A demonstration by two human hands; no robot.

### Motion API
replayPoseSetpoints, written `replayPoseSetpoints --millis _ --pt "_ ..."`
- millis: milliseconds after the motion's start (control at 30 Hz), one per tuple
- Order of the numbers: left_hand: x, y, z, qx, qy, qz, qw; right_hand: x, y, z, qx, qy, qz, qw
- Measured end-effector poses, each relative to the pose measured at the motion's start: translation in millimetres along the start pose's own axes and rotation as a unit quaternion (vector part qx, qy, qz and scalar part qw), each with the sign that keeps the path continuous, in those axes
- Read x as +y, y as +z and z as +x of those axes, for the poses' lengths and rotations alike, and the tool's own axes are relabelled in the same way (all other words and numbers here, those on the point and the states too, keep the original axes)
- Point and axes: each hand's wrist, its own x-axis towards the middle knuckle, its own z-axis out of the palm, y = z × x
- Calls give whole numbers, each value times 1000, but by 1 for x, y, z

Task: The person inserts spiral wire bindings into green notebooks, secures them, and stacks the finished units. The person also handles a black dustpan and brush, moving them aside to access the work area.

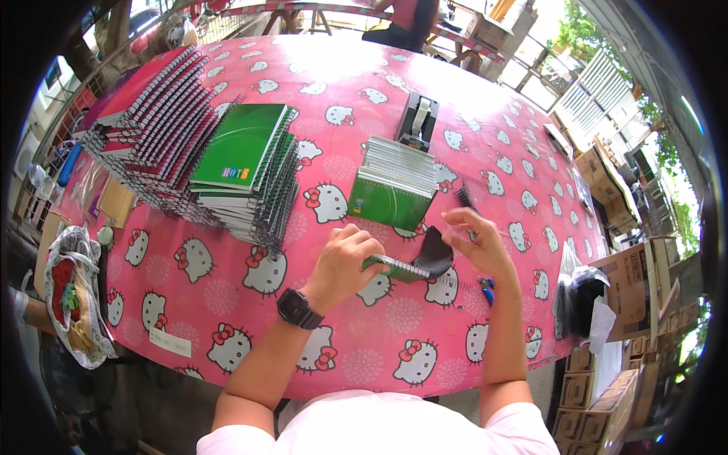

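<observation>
My left hand (345,262), with a black watch at its wrist, is closed around a thin green notebook (377,267). Its punched white edge faces up, and a black sheet (434,254) curves up at its right end. Beside that sheet hovers my right hand (483,241), thumb and fingers bent and apart, with nothing visible between them. A thin wire coil (451,287) lies near the notebook's right end, partly hard to make out. Just beyond my hands stands a row of green notebooks (390,193), packed upright with white edges on top.
Spiral-bound green notebooks (241,148) form a stack at left, beside taller piles of red ones (155,114). A black tape dispenser (418,121) stands behind the upright row. Blue-handled pliers (486,290) and a dark coil (465,197) lie at right. Cardboard boxes (626,288) flank the pink table (364,337).
</observation>
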Motion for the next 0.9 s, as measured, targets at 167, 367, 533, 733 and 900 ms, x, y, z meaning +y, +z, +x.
replayPoseSetpoints --millis 167,367,533,733,900 --pt "-8 -8 -1 -44 48 -79 995 21 31 -11 -126 -23 -88 988" --pt "-4 -7 1 -24 25 -97 995 15 34 -7 -31 8 210 977" --pt "-6 -7 3 -24 35 -97 994 -14 55 -6 -142 65 184 970" --pt "-7 -1 2 10 -9 -173 985 -23 52 -1 -133 -25 243 961" --pt "-4 14 -8 78 -122 -279 949 -7 56 1 -106 -25 357 928"
